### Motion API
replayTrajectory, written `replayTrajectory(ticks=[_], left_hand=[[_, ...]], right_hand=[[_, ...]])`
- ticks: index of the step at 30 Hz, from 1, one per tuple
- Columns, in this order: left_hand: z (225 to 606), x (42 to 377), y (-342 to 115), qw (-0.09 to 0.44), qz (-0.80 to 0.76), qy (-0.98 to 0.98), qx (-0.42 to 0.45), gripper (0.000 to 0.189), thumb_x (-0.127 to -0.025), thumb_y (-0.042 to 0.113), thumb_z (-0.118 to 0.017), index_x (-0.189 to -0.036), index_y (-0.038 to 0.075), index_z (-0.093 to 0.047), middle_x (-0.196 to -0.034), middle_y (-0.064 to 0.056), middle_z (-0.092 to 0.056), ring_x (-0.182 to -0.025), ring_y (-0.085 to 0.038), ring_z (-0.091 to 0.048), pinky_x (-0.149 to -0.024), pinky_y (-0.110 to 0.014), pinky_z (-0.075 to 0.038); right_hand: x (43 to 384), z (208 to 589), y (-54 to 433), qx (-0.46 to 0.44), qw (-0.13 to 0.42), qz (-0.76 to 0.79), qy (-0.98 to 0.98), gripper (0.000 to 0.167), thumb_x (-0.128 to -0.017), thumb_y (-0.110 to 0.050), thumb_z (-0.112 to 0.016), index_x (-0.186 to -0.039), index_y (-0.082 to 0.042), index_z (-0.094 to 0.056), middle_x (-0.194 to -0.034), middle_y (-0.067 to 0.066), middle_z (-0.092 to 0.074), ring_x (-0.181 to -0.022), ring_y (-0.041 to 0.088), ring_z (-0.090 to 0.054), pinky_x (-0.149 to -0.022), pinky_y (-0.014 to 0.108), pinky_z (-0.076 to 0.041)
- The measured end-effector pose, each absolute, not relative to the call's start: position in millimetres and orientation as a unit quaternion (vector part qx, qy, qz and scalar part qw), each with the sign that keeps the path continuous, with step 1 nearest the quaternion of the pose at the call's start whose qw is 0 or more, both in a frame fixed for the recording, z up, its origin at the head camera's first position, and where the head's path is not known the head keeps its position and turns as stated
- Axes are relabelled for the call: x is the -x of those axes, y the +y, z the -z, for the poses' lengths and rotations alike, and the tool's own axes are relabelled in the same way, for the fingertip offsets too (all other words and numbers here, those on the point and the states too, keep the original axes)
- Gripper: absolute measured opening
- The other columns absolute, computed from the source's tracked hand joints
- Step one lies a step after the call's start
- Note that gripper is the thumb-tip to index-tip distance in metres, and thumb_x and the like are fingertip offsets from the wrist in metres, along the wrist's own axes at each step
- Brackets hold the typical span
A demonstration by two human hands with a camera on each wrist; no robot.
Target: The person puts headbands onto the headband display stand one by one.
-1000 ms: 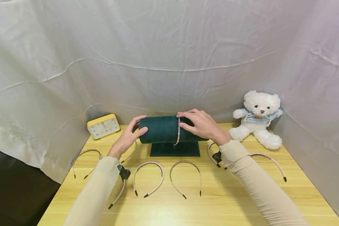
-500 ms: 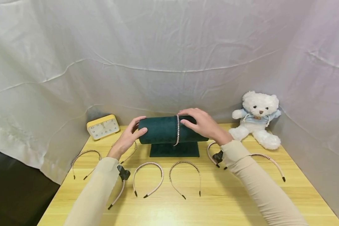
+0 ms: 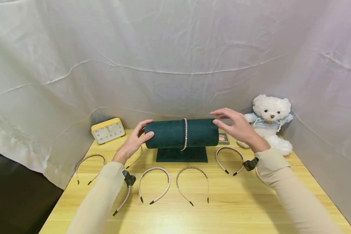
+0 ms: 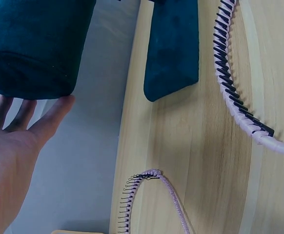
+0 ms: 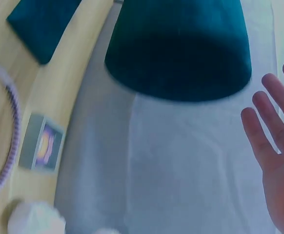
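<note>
One headband (image 3: 186, 131) is arching over the dark green roll (image 3: 166, 134), sitting slightly right of its middle, with its near leg hanging just below the roll's front; the roll's curve is apparently carrying the band unaided, though the far leg is hidden. The left hand (image 3: 133, 141) is holding the roll's left end, its thumb lying on the near side and its fingers going round the far side, probably because the roll is jutting out past its base (image 3: 181, 156) and is needing a steadying grip against tipping. The right hand (image 3: 238, 126) is hovering by the right end, released and gripping nothing; the right wrist view is showing its extended fingers well apart from the roll, but whether the thumb is brushing the end I cannot tell. More headbands (image 3: 155, 168) are lying on the table (image 3: 222, 211) to the left, right and near side of the roll, and the sleeves (image 3: 286, 188) are hiding parts of some; those showing are lying apart from one another, presumably so that their comb teeth are not snagging. A yellow clock (image 3: 109, 131) is standing at the far left, a white teddy bear (image 3: 270, 105) is sitting at the far right, and a small box (image 3: 223, 138) is resting between roll and bear, all three seemingly leaving the nearer surface for the headbands.
</note>
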State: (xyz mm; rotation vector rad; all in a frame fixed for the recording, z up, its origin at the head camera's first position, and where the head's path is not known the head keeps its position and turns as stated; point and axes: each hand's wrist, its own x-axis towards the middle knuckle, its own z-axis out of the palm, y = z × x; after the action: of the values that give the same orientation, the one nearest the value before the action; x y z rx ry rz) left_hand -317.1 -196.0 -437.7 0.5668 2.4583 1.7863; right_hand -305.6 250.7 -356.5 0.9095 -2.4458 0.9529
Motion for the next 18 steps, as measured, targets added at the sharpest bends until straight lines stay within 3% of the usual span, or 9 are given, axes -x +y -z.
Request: replayTrajectory(ticks=[2,7,9,18], left_hand=[[438,317,-196,0.025,-0.577,0.795,-0.184,0.06,-0.111,0.043,-0.063,-0.166,0.037,-0.04,-0.179,0.0,-0.027,-0.168,-0.037,-0.02,-0.131,-0.072,-0.02],[439,316,-196,0.025,-0.58,0.793,-0.184,0.059,-0.111,0.041,-0.063,-0.166,0.037,-0.04,-0.179,-0.001,-0.027,-0.168,-0.038,-0.019,-0.131,-0.071,-0.02],[439,316,-196,0.024,-0.581,0.793,-0.184,0.058,-0.111,0.04,-0.063,-0.165,0.038,-0.041,-0.178,-0.001,-0.027,-0.168,-0.037,-0.02,-0.131,-0.071,-0.02],[436,315,-195,0.024,-0.582,0.791,-0.187,0.06,-0.111,0.041,-0.063,-0.166,0.037,-0.04,-0.178,-0.001,-0.027,-0.168,-0.037,-0.019,-0.131,-0.072,-0.019]], right_hand=[[303,357,265,-0.318,0.186,-0.34,-0.865,0.034,-0.106,-0.011,-0.073,-0.14,-0.014,-0.072,-0.137,0.009,-0.072,-0.125,0.026,-0.069,-0.108,0.039,-0.057],[292,359,299,-0.287,0.195,-0.35,-0.87,0.035,-0.103,-0.006,-0.075,-0.137,-0.014,-0.074,-0.135,0.009,-0.072,-0.111,-0.001,-0.068,-0.098,0.009,-0.052],[285,359,312,-0.259,0.185,-0.357,-0.878,0.035,-0.104,-0.009,-0.076,-0.137,-0.017,-0.074,-0.135,0.006,-0.072,-0.109,-0.008,-0.066,-0.095,0.006,-0.05],[263,376,375,-0.152,0.152,-0.359,-0.908,0.035,-0.106,-0.025,-0.074,-0.142,-0.021,-0.072,-0.136,-0.013,-0.069,-0.109,-0.016,-0.062,-0.089,0.005,-0.046]])
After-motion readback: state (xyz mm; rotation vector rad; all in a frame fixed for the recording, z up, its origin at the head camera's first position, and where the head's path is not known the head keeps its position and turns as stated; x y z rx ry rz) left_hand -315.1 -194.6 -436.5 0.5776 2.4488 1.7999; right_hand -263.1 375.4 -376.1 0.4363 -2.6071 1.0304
